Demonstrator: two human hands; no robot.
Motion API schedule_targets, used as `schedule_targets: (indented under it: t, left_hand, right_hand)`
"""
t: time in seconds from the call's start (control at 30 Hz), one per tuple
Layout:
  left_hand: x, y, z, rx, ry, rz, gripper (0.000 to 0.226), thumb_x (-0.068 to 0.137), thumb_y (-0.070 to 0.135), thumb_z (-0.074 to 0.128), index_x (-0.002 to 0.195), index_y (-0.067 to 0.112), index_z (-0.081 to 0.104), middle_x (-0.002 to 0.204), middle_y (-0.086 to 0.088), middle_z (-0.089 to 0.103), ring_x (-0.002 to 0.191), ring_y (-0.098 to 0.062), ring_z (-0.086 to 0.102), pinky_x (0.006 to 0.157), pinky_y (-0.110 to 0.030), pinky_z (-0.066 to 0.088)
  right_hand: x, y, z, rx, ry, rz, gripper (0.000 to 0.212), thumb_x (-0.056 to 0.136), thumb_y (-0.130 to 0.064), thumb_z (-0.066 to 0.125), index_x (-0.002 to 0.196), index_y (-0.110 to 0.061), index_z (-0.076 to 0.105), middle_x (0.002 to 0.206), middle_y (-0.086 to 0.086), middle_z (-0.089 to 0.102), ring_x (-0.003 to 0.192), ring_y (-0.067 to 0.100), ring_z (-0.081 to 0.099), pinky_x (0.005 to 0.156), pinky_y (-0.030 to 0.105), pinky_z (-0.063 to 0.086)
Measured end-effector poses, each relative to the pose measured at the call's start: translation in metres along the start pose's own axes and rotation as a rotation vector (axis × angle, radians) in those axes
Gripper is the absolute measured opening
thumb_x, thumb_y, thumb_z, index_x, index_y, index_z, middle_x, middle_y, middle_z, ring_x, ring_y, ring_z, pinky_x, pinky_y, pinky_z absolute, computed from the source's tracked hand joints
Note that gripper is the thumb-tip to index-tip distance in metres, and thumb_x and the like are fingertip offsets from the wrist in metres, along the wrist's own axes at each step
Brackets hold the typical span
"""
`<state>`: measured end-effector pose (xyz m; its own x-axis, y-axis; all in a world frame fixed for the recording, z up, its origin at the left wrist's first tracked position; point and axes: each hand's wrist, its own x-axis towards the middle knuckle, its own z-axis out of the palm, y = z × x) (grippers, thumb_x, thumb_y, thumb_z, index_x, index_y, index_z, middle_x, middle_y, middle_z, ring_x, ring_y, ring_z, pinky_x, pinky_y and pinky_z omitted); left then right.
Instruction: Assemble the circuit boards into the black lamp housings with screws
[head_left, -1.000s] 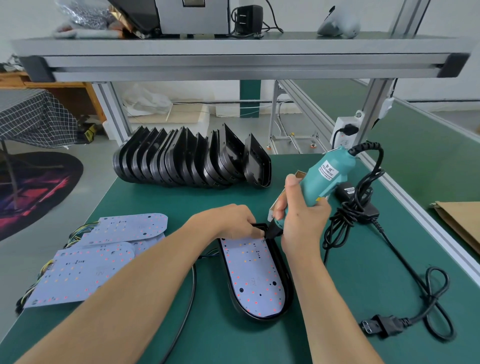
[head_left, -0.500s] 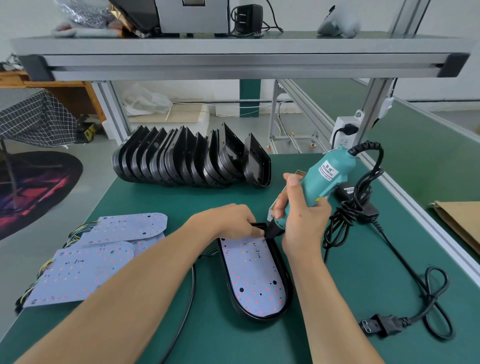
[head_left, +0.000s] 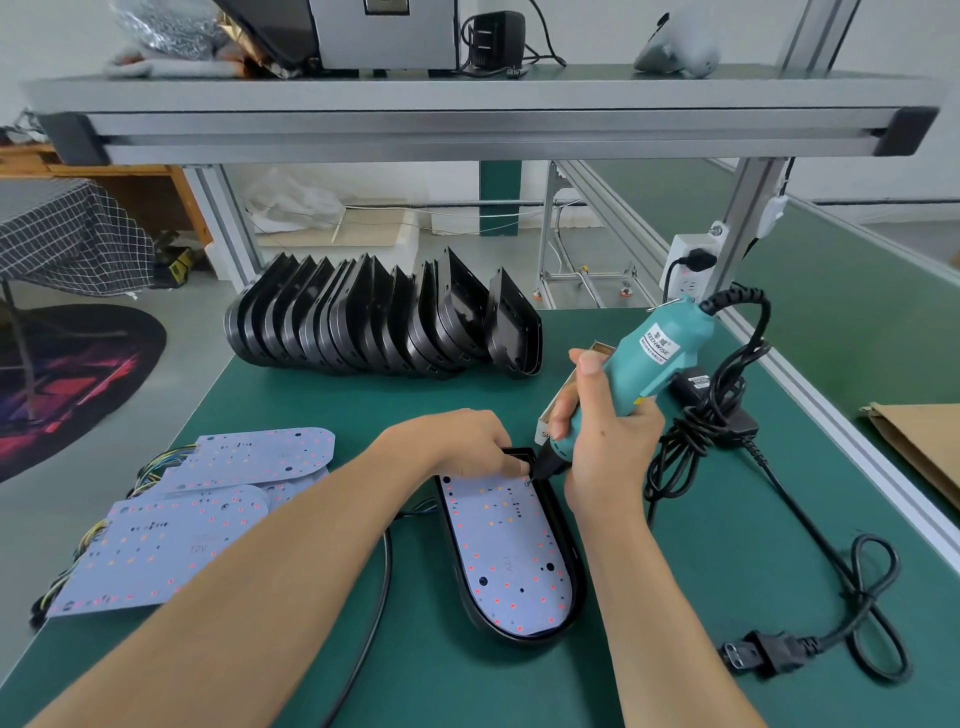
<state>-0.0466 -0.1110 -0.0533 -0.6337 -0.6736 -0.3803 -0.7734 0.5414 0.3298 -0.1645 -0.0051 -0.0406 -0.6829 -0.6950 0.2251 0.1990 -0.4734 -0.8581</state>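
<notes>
Black plastic lamp housing (head_left: 571, 551) lies flat on the green bench mat (head_left: 675, 597), rounded end toward the person. Inside it sits one white circuit board (head_left: 501, 551) dotted with red and amber LEDs, filling the shell almost rim to rim. Behind it, a row of empty black housings (head_left: 384, 322) stands on edge, packed side by side. Left of the work, spare circuit boards (head_left: 171, 540) lie overlapped with coloured wire tails at their left edge.

Right hand (head_left: 605, 447) is clenched round the teal electric screwdriver (head_left: 654, 358); its black tip sits at the board's far right corner, on what looks like a screw head. Left hand (head_left: 462, 441) rests on the housing's far end, fingers curled down at the board beside the tip; whether they pinch anything cannot be told.

Against one second ago: the housing, boards and both hands have hardly shifted; the driver tip remains at the same corner.

Screwdriver cord (head_left: 696, 431) is bundled just right of the right hand, and a power cable (head_left: 831, 587) trails to a plug (head_left: 753, 654) near the front. A small cardboard box (head_left: 558, 410) stands behind the right hand. Bench's left edge runs close beside the spare boards; open mat lies in front of the housing and between the housing row and the hands.
</notes>
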Motion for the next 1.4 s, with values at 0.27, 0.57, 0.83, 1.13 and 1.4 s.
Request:
schedule_targets:
  t: [0.27,0.57,0.83,1.13,1.4]
  left_hand:
    - [0.0021,-0.0041,0.0014,0.007,-0.007,0.013,0.057,0.090,0.069,0.056,0.066,0.021,0.036,0.060,0.005,0.038,0.057,-0.021,0.035,0.057,-0.032,0.026]
    - [0.0026,-0.0055,0.0023,0.031,0.007,0.028,0.060,0.088,0.074,0.054,0.066,0.021,0.036,0.058,0.007,0.037,0.055,-0.020,0.035,0.058,-0.032,0.027]
    - [0.0016,-0.0061,0.0032,0.037,0.021,0.037,0.059,0.088,0.074,0.053,0.067,0.021,0.039,0.059,0.006,0.041,0.055,-0.020,0.038,0.057,-0.032,0.029]
    - [0.0017,-0.0060,0.0022,0.032,0.008,0.047,0.059,0.089,0.073,0.054,0.067,0.021,0.036,0.059,0.006,0.038,0.055,-0.020,0.036,0.057,-0.032,0.027]
    - [0.0026,-0.0062,0.0022,0.037,0.008,0.049,0.060,0.087,0.075,0.054,0.066,0.021,0.037,0.058,0.007,0.037,0.055,-0.019,0.035,0.056,-0.032,0.027]
  right_hand:
    - [0.0003,0.0002,-0.0015,-0.004,0.003,-0.016,0.014,0.088,-0.043,0.071,0.085,-0.030,0.074,0.055,0.006,0.050,0.045,0.019,0.041,0.051,0.037,0.042]
    - [0.0003,0.0008,-0.0033,0.000,0.016,-0.023,0.017,0.088,-0.044,0.072,0.088,-0.027,0.075,0.055,0.008,0.051,0.044,0.019,0.043,0.047,0.027,0.042]
    - [-0.0003,-0.0025,0.0011,-0.027,0.008,-0.010,0.015,0.088,-0.042,0.071,0.077,-0.033,0.072,0.053,0.005,0.049,0.043,0.019,0.040,0.051,0.037,0.041]
    - [0.0048,0.0004,0.0006,0.010,0.007,0.036,0.026,0.085,-0.053,0.070,0.081,-0.027,0.069,0.056,0.006,0.051,0.044,0.021,0.041,0.053,0.036,0.039]
    - [0.0029,-0.0005,-0.0022,0.207,-0.125,0.069,0.105,0.070,-0.099,0.047,0.105,-0.002,0.065,0.058,0.012,0.051,0.050,0.025,0.039,0.057,0.040,0.028]
